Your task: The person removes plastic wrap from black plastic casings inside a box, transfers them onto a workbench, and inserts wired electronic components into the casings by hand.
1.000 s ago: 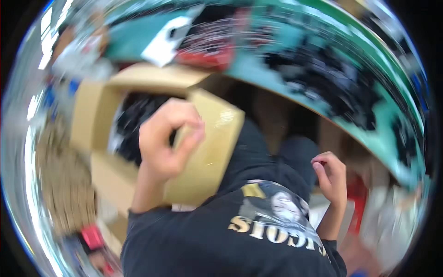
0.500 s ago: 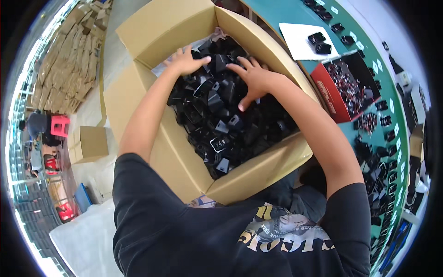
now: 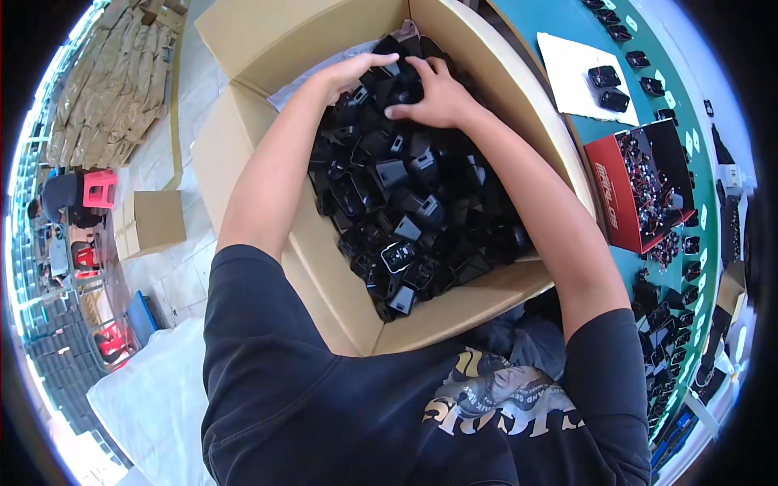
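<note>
A deep cardboard box (image 3: 502,89) in front of me holds a heap of black plastic housings (image 3: 389,174), some with glossy faces. Both forearms reach over its near side to the far part of the heap. My left hand (image 3: 350,77) is at the heap's far left, thumb stretched out over the pieces; its other fingers are mostly hidden. Facing it, my right hand (image 3: 442,97) curves its thumb and fingers round a few black housings between the two hands. Light plastic sheeting (image 3: 312,81) shows along the box's far left wall.
Right of the box runs a green table (image 3: 519,18) with a white sheet (image 3: 567,61), a red box (image 3: 609,194) of small wired parts and rows of black devices. At left are a small carton (image 3: 158,223), wrapped stacks (image 3: 113,89) and a person (image 3: 63,198) beside a pink stool (image 3: 99,189).
My hands have drawn closer together and shifted toward the box's far end. The right fingers, spread before, now curve round black housings. The view has shifted, so the table sits further right.
</note>
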A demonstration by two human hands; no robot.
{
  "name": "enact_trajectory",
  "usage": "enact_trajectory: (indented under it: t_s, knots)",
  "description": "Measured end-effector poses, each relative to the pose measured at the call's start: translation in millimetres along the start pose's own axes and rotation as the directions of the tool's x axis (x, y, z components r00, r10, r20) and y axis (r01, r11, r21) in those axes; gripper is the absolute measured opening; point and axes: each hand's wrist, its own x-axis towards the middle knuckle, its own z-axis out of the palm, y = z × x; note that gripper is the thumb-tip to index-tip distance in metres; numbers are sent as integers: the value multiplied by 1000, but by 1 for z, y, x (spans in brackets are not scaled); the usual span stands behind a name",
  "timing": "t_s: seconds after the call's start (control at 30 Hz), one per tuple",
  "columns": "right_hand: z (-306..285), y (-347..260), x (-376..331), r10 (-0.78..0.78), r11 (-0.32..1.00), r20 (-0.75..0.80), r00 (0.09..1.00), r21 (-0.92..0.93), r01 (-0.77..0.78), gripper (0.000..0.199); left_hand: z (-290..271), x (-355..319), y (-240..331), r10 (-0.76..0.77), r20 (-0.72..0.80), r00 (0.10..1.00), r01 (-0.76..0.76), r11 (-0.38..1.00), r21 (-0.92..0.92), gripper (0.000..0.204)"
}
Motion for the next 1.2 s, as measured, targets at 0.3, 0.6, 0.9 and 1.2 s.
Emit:
enact_trajectory:
  t_s: [0.3,0.6,0.9,1.2]
  knots:
    - [-2,1,-2,37,925,-66,997,380,-9,95,4,6,-6,270,194,943,-182,907,-379,84]
    - [11,-12,-17,26,902,-155,988,429,43,91,43,-1,-12,196,-191,962,-265,847,-462,68]
    - [-10,-25,-14,-20,907,-474,880,361,215,79,43,-1,40,353,-229,907,-416,833,-364,53]
    - [-48,-56,-106,-151,861,-648,747,285,422,63,66,-116,53,444,-404,800,-554,805,-213,38]
